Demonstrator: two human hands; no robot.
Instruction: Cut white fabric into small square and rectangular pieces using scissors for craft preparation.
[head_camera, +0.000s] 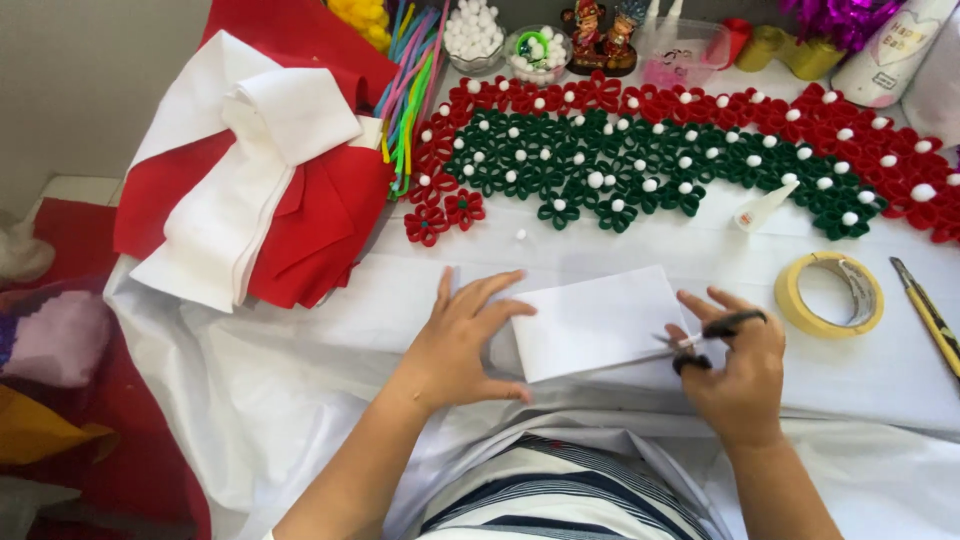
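Observation:
A white rectangular sheet (598, 320) lies on the white-covered table (330, 330) in front of me. My left hand (468, 342) rests flat on the sheet's left edge, fingers spread, pinning it down. My right hand (738, 368) grips small black-handled scissors (700, 342) at the sheet's right edge, blades pointing left over the paper. Whether the blades are cutting the sheet is too small to tell.
A mat of red and green felt flowers with white pompoms (680, 150) spans the back. Red and white folded felt (255, 170) sits left, with pipe cleaners (412, 90) beside it. A tape roll (830, 293), a yellow utility knife (930, 315) and a glue bottle (762, 208) lie right. Jars and containers (520, 45) line the far edge.

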